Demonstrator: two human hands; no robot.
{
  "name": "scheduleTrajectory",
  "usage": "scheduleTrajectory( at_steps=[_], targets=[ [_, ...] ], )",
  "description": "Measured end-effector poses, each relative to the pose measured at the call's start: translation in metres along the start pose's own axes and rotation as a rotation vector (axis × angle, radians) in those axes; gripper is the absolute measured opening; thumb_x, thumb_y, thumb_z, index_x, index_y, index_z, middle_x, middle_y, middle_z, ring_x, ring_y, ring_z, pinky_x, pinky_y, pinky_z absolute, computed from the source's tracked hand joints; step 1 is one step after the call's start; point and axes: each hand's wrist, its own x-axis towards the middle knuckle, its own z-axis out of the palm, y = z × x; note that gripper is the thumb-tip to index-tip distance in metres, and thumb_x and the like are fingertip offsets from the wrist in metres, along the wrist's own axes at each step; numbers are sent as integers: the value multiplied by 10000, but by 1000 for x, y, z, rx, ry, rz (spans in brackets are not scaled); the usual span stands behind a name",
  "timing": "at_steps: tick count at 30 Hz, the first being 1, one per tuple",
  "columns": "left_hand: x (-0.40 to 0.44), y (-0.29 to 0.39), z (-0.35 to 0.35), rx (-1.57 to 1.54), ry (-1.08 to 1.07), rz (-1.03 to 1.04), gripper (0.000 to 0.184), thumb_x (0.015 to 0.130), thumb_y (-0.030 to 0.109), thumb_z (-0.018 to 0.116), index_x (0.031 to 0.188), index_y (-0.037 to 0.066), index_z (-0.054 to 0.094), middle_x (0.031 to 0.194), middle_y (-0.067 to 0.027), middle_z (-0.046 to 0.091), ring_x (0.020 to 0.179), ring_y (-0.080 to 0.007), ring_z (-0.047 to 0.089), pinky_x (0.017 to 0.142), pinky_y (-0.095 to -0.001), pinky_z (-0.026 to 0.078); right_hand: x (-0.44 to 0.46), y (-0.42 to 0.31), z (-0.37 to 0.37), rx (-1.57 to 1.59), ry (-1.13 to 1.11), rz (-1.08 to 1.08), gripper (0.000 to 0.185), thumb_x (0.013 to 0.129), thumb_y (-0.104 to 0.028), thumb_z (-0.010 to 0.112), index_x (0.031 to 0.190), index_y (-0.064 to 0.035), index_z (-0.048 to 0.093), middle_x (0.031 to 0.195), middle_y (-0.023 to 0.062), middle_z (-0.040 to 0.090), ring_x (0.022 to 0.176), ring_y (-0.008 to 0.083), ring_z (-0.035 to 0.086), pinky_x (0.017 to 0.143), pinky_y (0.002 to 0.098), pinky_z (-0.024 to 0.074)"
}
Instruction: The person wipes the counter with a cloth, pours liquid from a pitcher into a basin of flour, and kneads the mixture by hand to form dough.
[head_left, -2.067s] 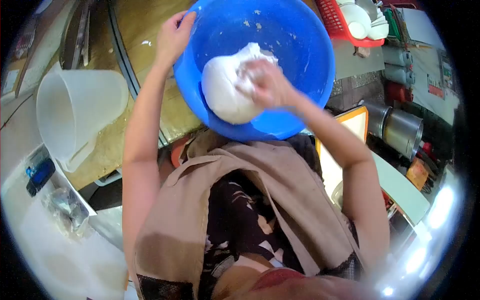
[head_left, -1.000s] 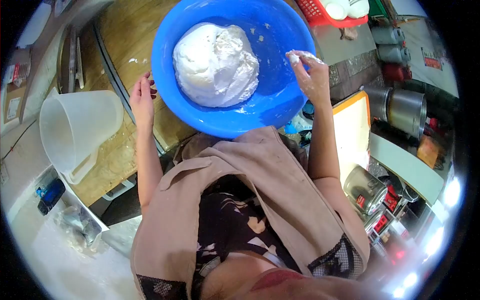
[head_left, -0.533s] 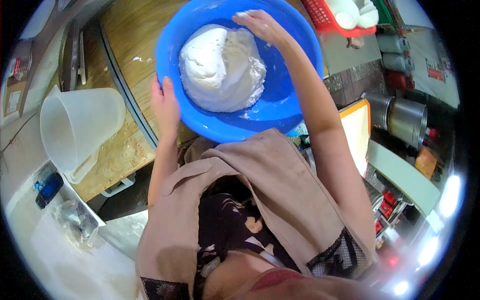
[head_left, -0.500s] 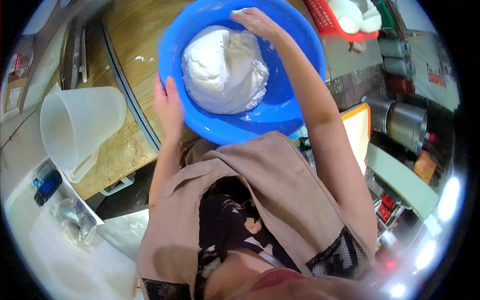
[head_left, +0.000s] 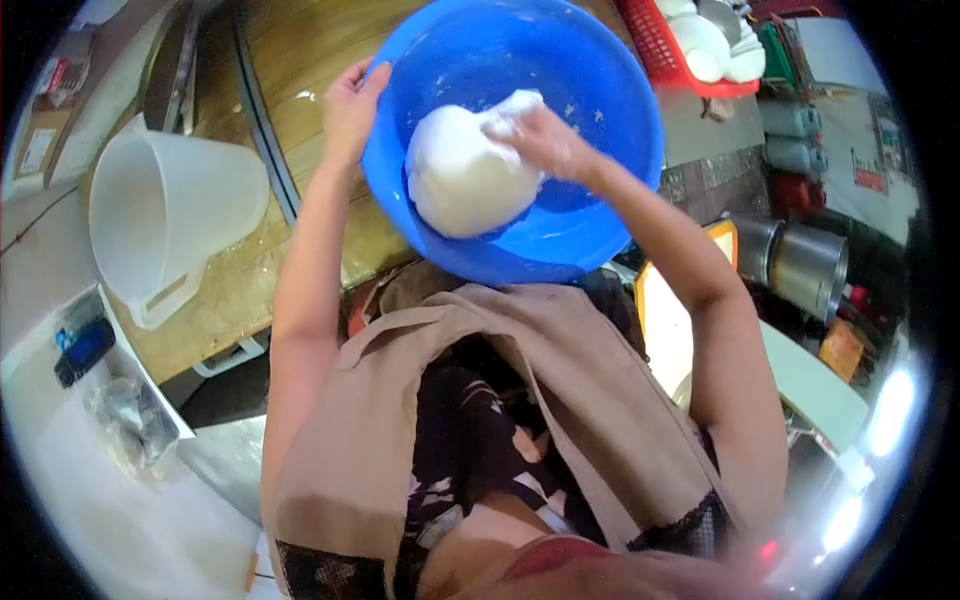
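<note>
A large lump of white dough (head_left: 465, 180) lies in the left part of a blue basin (head_left: 590, 235), whose inner wall carries small white bits. My left hand (head_left: 352, 108) grips the basin's left rim, thumb at the edge and fingers curled. At the dough's upper right, my right hand (head_left: 548, 142) is closed on a raised flap of it. That hand is slightly blurred, and its fingertips are partly hidden against the dough.
A translucent plastic pitcher (head_left: 215, 195) lies on its side on the wooden table (head_left: 230, 310) at left. A red basket (head_left: 648, 50) with white dishes stands at upper right. Metal pots (head_left: 808, 270) are at right, beyond an orange-edged tray (head_left: 665, 330).
My left hand has moved up along the rim and grips it. My right hand has come down from the far side onto the dough, and a flap now stands up at its upper right.
</note>
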Motion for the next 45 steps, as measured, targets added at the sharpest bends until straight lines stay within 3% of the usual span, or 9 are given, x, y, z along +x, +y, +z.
scheduleTrajectory(
  at_steps=[2,5,13,23,27,29,34,36,45],
  targets=[
    [5,3,4,-10,-48,-6,315,830,199,563,1053,-23,555,860,-25,606,723,-66,539,631,-196,434,-30,15,17,23,349,-773,316,815,-292,495,632,-45,568,663,96,573,627,229,546,643,351,412],
    [22,7,11,144,-108,55,339,816,231,569,1042,-21,567,849,-34,612,736,-94,553,658,-221,443,-16,63,38,-226,559,-875,239,672,-221,485,842,-65,546,880,125,541,837,298,510,834,399,345],
    [67,31,34,817,-134,287,379,840,312,513,1058,6,566,934,-60,620,843,-114,558,768,-240,419,11,60,43,-455,690,-553,251,750,-265,451,833,-51,553,963,158,549,922,326,489,846,444,340],
    [-126,-33,35,-115,473,-138,384,923,292,346,850,-20,556,723,-30,533,676,-127,460,631,-288,397,146,17,-39,-138,59,-123,297,784,-301,504,887,-44,612,897,152,620,839,279,577,739,357,439],
    [-95,-20,29,206,525,-12,389,912,308,368,820,-20,557,673,-39,516,636,-126,443,594,-293,386,166,-20,-5,-566,-324,-655,277,764,-267,535,881,-37,636,881,85,618,836,171,549,767,307,421],
    [-70,-11,18,231,434,-29,412,897,330,403,743,-21,551,624,-35,508,593,-114,433,554,-290,377,129,-47,-7,-44,-361,4,364,770,-371,537,819,-25,636,822,86,615,786,171,557,712,304,432],
    [-2,-8,10,295,247,-14,421,881,340,442,726,-27,581,627,-43,560,578,-89,455,534,-274,379,-5,-40,-7,-245,15,41,586,751,-541,514,529,1,519,486,151,466,465,203,501,472,372,357],
    [6,-1,23,242,155,-9,411,877,336,452,748,-28,593,632,-41,567,579,-83,462,539,-262,384,-28,19,11,-174,399,-728,294,727,-314,549,611,-45,530,555,127,416,563,318,461,568,392,398],
    [77,16,52,546,-109,215,457,854,411,439,829,-19,593,677,-96,603,616,-176,546,610,-317,429,-4,90,34,-608,700,-659,266,648,-240,475,850,-78,536,851,97,493,850,273,470,849,403,325]
  ],
)
